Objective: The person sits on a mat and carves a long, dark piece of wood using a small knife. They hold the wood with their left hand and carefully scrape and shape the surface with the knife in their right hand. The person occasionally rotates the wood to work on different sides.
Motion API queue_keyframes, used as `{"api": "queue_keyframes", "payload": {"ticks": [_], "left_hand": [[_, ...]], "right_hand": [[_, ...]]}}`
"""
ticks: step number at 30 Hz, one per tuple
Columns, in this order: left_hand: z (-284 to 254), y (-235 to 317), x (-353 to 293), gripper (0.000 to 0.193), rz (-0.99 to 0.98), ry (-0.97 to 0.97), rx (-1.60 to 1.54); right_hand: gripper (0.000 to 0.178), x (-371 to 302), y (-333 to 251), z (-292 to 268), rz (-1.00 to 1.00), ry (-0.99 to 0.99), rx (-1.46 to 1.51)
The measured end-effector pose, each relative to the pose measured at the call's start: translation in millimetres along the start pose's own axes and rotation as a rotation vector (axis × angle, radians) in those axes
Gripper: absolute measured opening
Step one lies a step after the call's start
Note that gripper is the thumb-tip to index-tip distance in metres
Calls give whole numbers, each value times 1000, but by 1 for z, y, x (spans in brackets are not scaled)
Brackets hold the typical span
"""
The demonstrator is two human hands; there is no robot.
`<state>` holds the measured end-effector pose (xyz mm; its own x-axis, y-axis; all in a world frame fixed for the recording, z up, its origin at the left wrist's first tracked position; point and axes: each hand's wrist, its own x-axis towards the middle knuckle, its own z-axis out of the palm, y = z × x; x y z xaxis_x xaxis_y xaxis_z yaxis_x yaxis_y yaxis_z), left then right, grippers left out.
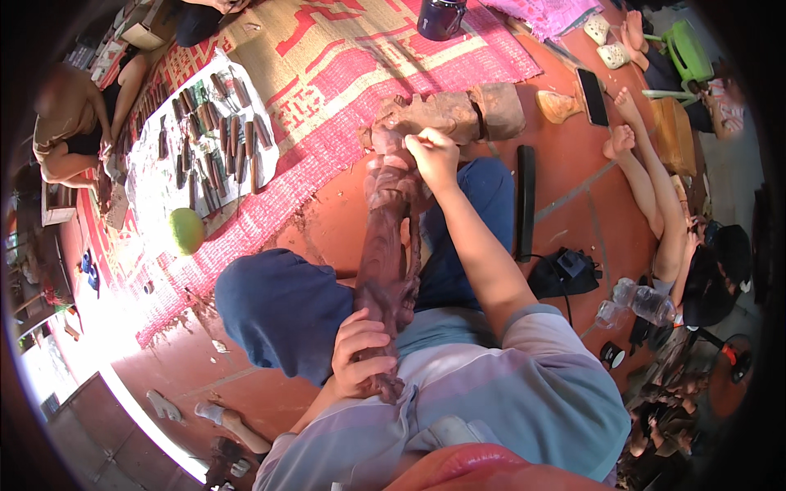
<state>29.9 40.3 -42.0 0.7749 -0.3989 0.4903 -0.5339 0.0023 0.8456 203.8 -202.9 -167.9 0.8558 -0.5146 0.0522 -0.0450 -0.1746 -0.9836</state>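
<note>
A long reddish-brown wood carving (381, 245) lies lengthwise over my lap, its far end by a rough wooden log (442, 113). My left hand (360, 356) is wrapped round the near end of the carving, against my shirt. At the carving's far end, my right hand (434, 157) is closed with the fingers pinched together, close to or touching the carved surface. Whatever those fingers pinch, if anything, is hidden.
Many wood-handled carving tools (233, 139) lie on a white sheet at the far left, near a green round fruit (187, 231). A phone (592, 96), a dark mug (442, 18) and plastic bottles (647, 303) are around me. Other people (78, 123) sit on both sides.
</note>
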Motion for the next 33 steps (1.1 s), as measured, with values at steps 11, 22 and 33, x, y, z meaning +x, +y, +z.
{"api": "queue_keyframes", "payload": {"ticks": [11,22,33], "left_hand": [[2,1,-4,25,-6,22,-6],[-4,-5,-5,25,18,41,18],[7,-5,-11,21,65,93,142]], "right_hand": [[21,-22,21,-4,141,54,125],[16,-7,-10,-3,-18,-53,-149],[15,-18,3,-7,-167,-48,46]]}}
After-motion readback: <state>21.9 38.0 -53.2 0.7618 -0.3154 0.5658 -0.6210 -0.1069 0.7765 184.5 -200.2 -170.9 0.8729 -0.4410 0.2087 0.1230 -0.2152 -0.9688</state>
